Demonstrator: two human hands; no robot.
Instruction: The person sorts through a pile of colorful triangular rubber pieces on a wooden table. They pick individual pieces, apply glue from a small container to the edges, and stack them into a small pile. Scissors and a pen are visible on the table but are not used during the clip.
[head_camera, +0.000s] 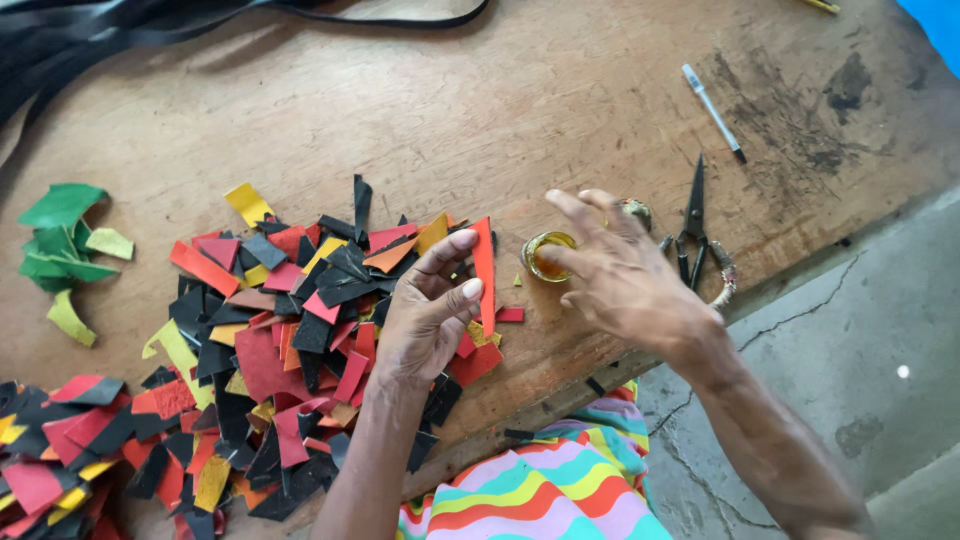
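At the near edge of the wooden table (560, 110), a heap of cut leather scraps (290, 330), black, red, yellow and orange, lies spread. Left hand (425, 315) rests on the heap's right side, grip narrow, pinching an upright red strip (484, 270) between thumb and fingers. Right hand (620, 275), grip wide and holding nothing, fingers spread, hovers just beside a small open glass jar of amber liquid (548, 256). Beyond: scissors (692, 225), then a pen (712, 110) toward the far right corner. Green scraps (60, 245) at the left edge.
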